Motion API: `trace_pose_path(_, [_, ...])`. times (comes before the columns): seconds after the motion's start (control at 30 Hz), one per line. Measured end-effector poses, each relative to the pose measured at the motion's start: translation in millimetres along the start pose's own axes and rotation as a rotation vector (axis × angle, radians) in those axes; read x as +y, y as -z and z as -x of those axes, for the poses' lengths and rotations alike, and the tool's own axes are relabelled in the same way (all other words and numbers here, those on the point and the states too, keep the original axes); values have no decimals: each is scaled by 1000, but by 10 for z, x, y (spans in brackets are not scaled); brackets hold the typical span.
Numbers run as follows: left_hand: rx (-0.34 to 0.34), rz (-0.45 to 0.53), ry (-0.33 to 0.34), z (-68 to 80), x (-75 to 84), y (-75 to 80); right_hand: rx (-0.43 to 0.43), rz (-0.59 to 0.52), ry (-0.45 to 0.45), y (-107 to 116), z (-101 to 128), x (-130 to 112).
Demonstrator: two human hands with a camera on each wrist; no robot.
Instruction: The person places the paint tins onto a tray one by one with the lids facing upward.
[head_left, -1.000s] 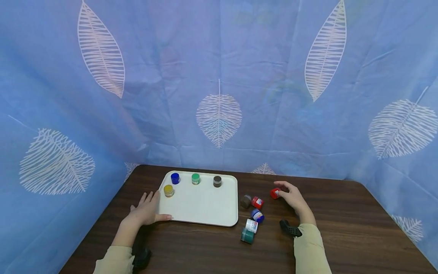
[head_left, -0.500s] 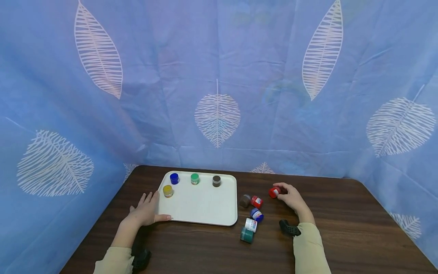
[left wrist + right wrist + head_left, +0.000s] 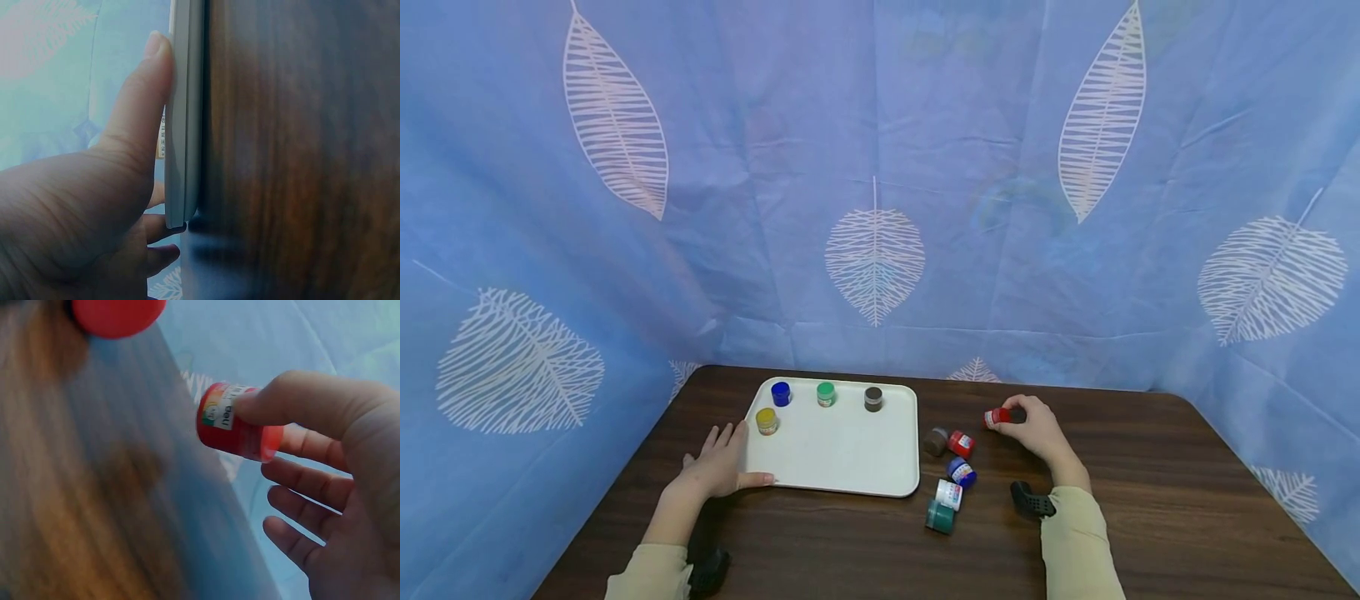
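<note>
My right hand (image 3: 1037, 429) pinches a small red paint jar (image 3: 994, 417) between thumb and fingers, right of the tray. In the right wrist view the jar (image 3: 225, 419) is tilted on its side, its label partly under the thumb; the other fingers are spread behind it. My left hand (image 3: 713, 462) rests at the near left corner of a white tray (image 3: 842, 458), thumb along the front rim and fingers along the left side. On the tray stand a yellow jar (image 3: 767, 421), a blue jar (image 3: 781, 393), a green jar (image 3: 826, 393) and a dark brown jar (image 3: 873, 398).
Between tray and right hand lie a brown jar (image 3: 936, 441), another red jar (image 3: 961, 443), a blue jar (image 3: 961, 472), a white jar (image 3: 949, 494) and a dark green jar (image 3: 940, 517) on the wooden table (image 3: 820, 550). A leaf-patterned blue curtain (image 3: 985, 275) hangs behind.
The right hand's fingers have closed on the red jar, turned it and drawn it slightly left. The left hand keeps its place on the tray.
</note>
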State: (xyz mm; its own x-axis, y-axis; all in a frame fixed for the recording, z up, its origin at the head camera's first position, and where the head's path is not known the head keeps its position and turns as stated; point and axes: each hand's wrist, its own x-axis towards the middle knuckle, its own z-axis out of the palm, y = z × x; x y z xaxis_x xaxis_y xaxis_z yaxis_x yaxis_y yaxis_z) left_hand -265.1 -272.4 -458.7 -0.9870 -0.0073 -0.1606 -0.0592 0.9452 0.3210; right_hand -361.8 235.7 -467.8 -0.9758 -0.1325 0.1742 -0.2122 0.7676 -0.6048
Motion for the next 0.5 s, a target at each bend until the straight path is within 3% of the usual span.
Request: trace_pose_path(0.5, [-4, 12, 0, -9, -3, -3, 214, 122, 116, 45, -16, -534])
